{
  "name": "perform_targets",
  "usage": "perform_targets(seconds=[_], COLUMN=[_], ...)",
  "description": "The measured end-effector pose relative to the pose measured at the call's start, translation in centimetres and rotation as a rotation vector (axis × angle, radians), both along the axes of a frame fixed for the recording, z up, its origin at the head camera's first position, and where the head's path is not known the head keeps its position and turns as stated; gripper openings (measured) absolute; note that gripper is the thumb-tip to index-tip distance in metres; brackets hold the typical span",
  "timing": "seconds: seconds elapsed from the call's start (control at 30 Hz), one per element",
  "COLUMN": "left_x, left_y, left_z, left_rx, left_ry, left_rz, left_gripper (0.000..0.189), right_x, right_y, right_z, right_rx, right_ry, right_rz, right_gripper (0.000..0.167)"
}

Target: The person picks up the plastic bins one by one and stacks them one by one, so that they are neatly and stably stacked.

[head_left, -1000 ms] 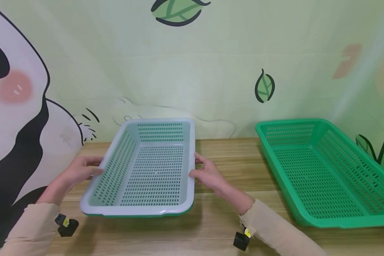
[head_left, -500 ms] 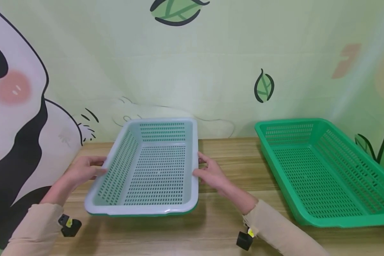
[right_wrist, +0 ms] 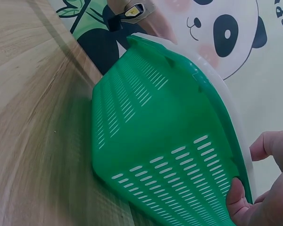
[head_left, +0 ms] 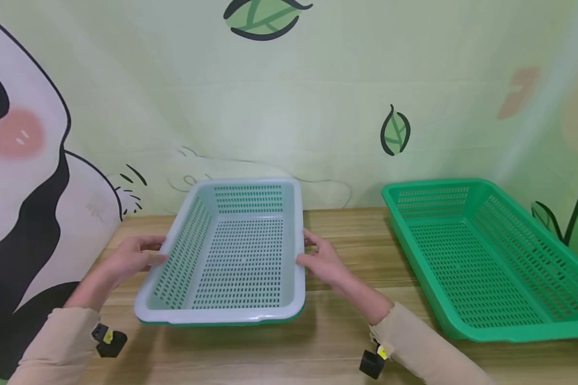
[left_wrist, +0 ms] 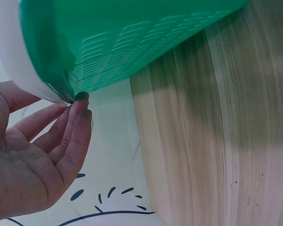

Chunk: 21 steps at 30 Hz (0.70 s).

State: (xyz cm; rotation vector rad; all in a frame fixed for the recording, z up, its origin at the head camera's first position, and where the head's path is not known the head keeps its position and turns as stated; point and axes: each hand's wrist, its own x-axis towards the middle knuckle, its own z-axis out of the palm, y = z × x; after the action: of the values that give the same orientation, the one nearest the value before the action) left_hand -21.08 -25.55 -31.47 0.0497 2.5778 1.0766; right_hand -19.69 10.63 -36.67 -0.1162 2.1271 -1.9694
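Observation:
A white perforated plastic basket sits nested inside a green one, whose underside shows in both wrist views. The left hand grips the pair at the left rim, thumb above and fingertips under the edge. On the opposite side, the right hand pinches the right rim between thumb and fingers. The nested baskets are held close over the wooden table, with a shadow below them. No items lie in the white basket.
Another green basket stands on the right of the wooden table. Behind the table hangs a pale green backdrop with a panda and leaves. Black cameras are strapped at both wrists.
Both hands have carried the nested baskets slightly to the right, toward the other green basket. The grip on each rim looks the same.

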Motion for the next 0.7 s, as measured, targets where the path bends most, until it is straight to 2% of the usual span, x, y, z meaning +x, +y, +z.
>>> perform_targets(seconds=[0.27,0.57,0.7], left_x=[0.21,0.36,0.44], left_y=[0.25,0.25,0.52], left_z=[-0.25,-0.18,-0.14], left_rx=[0.008,0.023,0.001], left_ry=[-0.005,0.041,0.048], left_rz=[0.000,-0.015,-0.024], left_gripper=[0.062,0.059,0.059], right_x=[0.18,0.02,0.22], right_y=[0.41,0.54,0.56], right_z=[-0.10,0.11,0.30], right_rx=[-0.006,0.005,0.025], right_ry=[-0.005,0.009,0.006], right_rz=[-0.004,0.006,-0.003], right_gripper=[0.075,0.075,0.074])
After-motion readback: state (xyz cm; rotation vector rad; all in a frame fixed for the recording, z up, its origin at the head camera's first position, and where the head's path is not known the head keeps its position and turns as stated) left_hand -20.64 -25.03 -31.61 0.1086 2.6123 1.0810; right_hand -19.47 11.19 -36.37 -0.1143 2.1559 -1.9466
